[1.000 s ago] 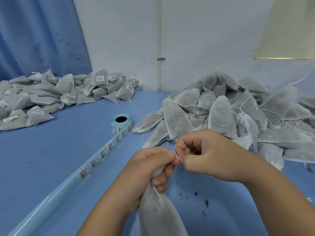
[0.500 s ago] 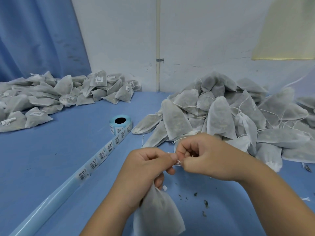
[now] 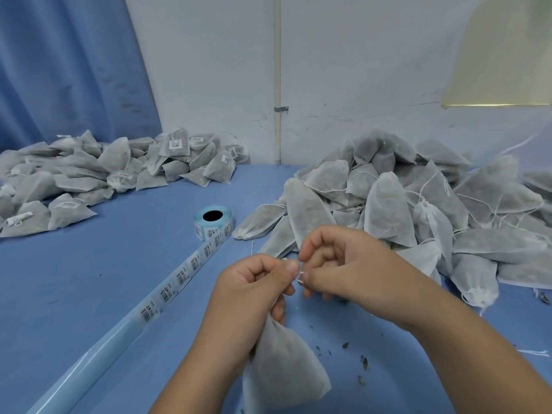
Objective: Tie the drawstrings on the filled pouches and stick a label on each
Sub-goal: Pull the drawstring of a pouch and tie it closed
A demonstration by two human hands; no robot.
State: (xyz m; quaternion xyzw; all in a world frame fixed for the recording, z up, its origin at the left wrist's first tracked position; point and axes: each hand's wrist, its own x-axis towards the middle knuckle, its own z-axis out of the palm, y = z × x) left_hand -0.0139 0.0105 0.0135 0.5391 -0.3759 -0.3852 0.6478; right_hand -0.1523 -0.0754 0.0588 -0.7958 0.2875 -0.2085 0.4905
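A filled white mesh pouch (image 3: 283,372) hangs below my left hand (image 3: 254,285), which grips its gathered neck and pinches the white drawstring (image 3: 299,277) between thumb and forefinger. My right hand (image 3: 343,264) pinches the same string right beside it, fingers curled. A blue roll of barcode labels (image 3: 212,224) stands on the blue table (image 3: 119,279), its strip (image 3: 176,285) running toward me on the left. A big heap of untied pouches (image 3: 418,204) lies at the right.
A pile of tied, labelled pouches (image 3: 89,177) sits at the far left by a blue curtain (image 3: 68,70). Dark herb crumbs (image 3: 363,364) and a loose string scrap (image 3: 534,352) lie on the table near my right forearm. A white wall stands behind.
The pouch has swung a little to the right under my left hand. My right forefinger has lifted, and both hands keep working the string close together.
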